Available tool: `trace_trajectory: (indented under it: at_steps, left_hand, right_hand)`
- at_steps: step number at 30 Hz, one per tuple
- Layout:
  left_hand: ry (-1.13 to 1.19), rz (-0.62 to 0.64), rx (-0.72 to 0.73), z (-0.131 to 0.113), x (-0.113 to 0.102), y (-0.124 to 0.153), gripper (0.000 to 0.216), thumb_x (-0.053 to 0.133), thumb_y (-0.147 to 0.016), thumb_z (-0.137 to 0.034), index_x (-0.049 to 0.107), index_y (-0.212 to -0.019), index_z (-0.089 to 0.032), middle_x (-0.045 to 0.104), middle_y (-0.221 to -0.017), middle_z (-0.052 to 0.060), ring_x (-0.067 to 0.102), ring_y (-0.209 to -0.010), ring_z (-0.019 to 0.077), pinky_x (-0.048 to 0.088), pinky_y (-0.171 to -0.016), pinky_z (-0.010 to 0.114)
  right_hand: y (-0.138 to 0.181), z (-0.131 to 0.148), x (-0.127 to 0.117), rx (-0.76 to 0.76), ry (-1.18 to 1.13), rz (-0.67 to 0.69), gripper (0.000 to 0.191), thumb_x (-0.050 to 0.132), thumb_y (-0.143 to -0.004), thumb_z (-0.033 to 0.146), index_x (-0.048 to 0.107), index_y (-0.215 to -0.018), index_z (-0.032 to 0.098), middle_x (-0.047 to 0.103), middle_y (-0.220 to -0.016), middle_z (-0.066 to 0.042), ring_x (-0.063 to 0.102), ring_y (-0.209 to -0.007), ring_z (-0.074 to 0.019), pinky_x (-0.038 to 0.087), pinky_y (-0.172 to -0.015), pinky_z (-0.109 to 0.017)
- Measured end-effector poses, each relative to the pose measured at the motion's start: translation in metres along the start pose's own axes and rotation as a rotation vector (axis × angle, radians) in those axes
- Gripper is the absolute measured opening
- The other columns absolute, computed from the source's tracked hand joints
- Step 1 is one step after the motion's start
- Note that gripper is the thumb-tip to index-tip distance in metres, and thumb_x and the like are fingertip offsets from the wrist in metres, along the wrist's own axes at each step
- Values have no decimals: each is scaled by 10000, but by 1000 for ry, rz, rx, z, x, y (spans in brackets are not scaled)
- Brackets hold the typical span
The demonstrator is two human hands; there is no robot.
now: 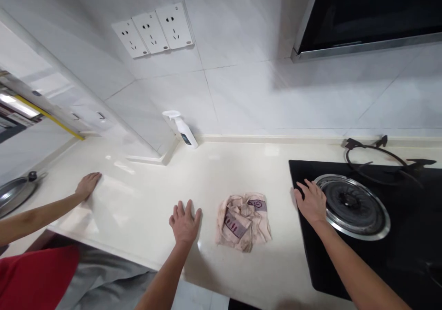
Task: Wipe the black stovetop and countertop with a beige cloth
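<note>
Surface of glossy cream stone [207,174] spans most of the view; its sheen suggests a slick finish, on which a loosely planted palm could skid. Set into it on the right is a flat black glass hob [407,218], whose temperature cannot be told by sight; were it warm, careless contact could burn. A dark iron pan-support ring [352,143] sits off its burner at the hob's rear edge, legs sticking out, so a knock could tip it and scratch the glass. The round metal-rimmed burner [359,208] lies uncovered, and its rim might nick skin pressed hard against it. A crumpled, stained pinkish-white cloth [244,225] rests on the surface between the person's hands, touching neither; rubbed about as it is, its dirty folds could smear grime. A white plastic spray bottle [185,132] stands by the wall and could topple if bumped. The person's left hand [184,225] is palm down left of the cloth, the right hand [312,201] over the hob's left edge beside the burner; both have fingers spread wide, holding nothing. Another person's hand [88,186] rests farther left, well apart, though converging reaches could collide.
</note>
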State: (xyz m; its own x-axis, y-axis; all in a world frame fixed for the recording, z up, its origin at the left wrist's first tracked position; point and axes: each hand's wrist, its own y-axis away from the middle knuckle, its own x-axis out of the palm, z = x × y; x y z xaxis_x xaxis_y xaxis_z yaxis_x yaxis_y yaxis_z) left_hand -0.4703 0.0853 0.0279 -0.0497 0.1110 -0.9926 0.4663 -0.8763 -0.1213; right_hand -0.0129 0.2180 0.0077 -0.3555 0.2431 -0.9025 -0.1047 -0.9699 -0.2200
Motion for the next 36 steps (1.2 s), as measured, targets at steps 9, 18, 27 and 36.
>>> trace_trajectory:
  at_steps: [9, 18, 27, 36]
  left_hand:
    - [-15, 47, -22, 2, 3, -4, 598, 381, -1018, -529, 526, -1504, -213, 385, -1640, 211, 291, -1541, 384, 287, -1191, 582]
    - [-74, 48, -19, 2, -1, -8, 596, 364, -1019, -512, 519, -1510, -211, 397, -1626, 209, 306, -1529, 382, 298, -1183, 561]
    - [-39, 40, -19, 4, 0, -9, 612, 312, -1021, -538, 520, -1502, -220, 404, -1617, 198, 305, -1528, 381, 302, -1178, 564]
    - [23, 65, -40, 2, -6, -12, 649, 274, -1005, -582, 517, -1496, -235, 390, -1623, 191, 293, -1536, 364, 291, -1184, 582]
  right_hand:
    - [108, 133, 6, -578, -232, 354, 519, 514, -980, 483, 558, -1469, 314, 457, -1603, -78, 334, -1497, -334, 278, -1215, -562]
    - [96, 220, 18, -559, -282, 666, 863, 547, -876, 778, 423, -1537, 236, 329, -1651, -189, 205, -1523, -473, 79, -1206, -728]
    - [119, 185, 9, -742, -340, 577, 620, 588, -923, 639, 529, -1461, 336, 383, -1635, -98, 222, -1532, -419, 140, -1238, -656]
    - [168, 29, -11, -631, -138, 301, 525, 727, -812, 510, 645, -1302, 341, 572, -1479, -76, 405, -1432, -391, 256, -1187, -594]
